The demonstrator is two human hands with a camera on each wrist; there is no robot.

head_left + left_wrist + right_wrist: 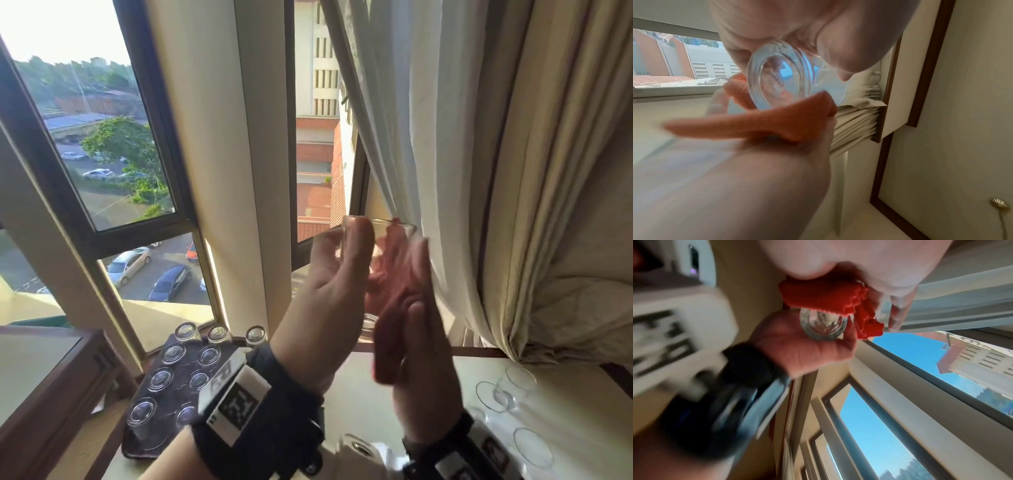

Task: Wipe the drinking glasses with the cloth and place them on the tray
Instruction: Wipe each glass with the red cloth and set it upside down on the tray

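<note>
Before the window, left hand (329,274) grips glass (380,240); right hand (421,359) clutches red cloth (390,284) against it.

Daylit window (113,137), cream curtains (479,171), wooden-edged table (394,394)

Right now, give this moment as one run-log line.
left hand: holds glass | right hand: wipes with cloth | tray: glasses set

The setting looks like an upper-floor hotel or guest room. A dark-framed window (113,144) looks down on parked cars (128,263) and a brick building. Right of the window hang heavy cream curtains (496,154). Below it, a dark tray (171,387) holds rows of upturned glasses beside a wood-trimmed tabletop (394,387).
</note>
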